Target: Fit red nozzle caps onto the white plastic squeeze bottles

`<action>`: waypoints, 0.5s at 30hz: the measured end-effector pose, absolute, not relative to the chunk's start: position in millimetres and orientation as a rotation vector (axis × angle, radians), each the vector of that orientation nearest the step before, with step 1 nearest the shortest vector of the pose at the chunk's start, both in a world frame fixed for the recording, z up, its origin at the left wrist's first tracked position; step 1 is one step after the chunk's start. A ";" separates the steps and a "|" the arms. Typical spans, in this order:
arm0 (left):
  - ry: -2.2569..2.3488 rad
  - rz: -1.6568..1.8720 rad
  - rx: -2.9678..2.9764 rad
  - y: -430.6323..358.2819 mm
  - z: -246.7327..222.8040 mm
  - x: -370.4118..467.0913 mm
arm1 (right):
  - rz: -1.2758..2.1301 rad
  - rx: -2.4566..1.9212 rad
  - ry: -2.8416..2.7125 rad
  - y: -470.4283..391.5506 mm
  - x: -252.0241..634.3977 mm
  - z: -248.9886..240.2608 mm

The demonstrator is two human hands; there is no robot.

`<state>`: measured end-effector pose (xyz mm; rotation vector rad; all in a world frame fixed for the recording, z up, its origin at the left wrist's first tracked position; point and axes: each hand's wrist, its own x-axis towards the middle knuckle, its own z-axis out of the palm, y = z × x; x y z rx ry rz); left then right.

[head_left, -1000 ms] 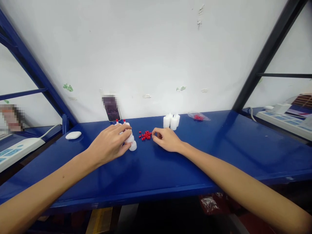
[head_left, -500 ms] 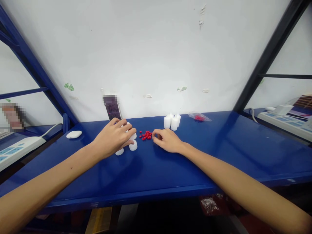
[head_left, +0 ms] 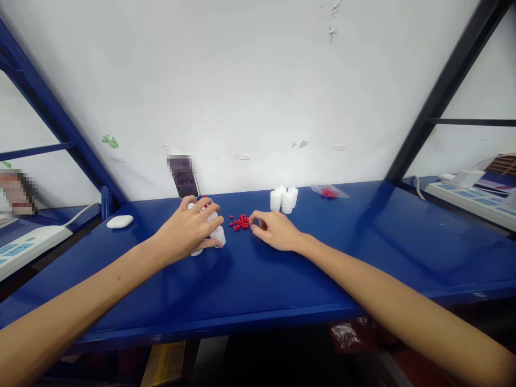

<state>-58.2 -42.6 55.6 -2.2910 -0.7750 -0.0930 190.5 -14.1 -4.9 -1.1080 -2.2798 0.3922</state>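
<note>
My left hand [head_left: 191, 226] is over a group of small white bottles [head_left: 218, 235], fingers spread and thumb low against the side of the nearest one. A red tip [head_left: 205, 198] shows just past its fingers. The hand hides most of this group. My right hand [head_left: 276, 230] rests on the table at the right edge of a loose pile of small red caps [head_left: 242, 222]. Its thumb and forefinger are curled close together; whatever lies between them is too small to make out. Behind it stand several white bottles [head_left: 287, 202].
On the blue table [head_left: 258, 285], a clear bag [head_left: 329, 192] with red pieces lies at the back right. A phone [head_left: 185, 180] leans on the wall, and a white rounded case [head_left: 120, 221] lies at left. Power strips [head_left: 32, 244] sit beyond the frame posts.
My left hand's fingers have spread wider over the white bottles, and a red tip now shows beyond them. My right hand has stayed nearly still beside the red caps. The view has shifted slightly.
</note>
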 end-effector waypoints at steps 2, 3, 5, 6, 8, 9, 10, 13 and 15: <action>-0.763 -0.124 -2.277 -44.1 57.4 -58.5 | 0.429 -1.071 -2.218 -13.6 190.5 -4.5; -0.754 -0.156 -2.277 -45.6 58.9 -58.2 | 0.450 -1.033 -2.162 -13.0 191.6 -3.2; -0.695 -0.234 -2.318 -51.4 61.9 -55.0 | 0.475 -0.934 -2.019 -9.9 197.0 3.0; -0.638 -0.273 -2.378 -56.0 63.0 -51.4 | 0.470 -0.891 -1.938 -7.1 201.4 8.1; -0.479 -0.327 -2.581 -68.3 62.6 -39.3 | 0.423 -0.859 -1.797 2.1 213.1 21.0; -0.394 -0.345 -2.712 -75.2 60.9 -30.9 | 0.380 -0.876 -1.712 8.6 219.8 27.8; -0.319 -0.334 -2.837 -81.8 58.2 -21.3 | 0.345 -0.908 -1.638 16.2 226.4 34.2; -0.132 -0.258 -3.044 -92.7 45.1 9.3 | 0.299 -0.985 -1.528 41.8 242.8 44.4; -0.067 -0.248 -3.108 -89.8 34.5 26.0 | 0.281 -1.008 -1.528 56.6 249.4 41.8</action>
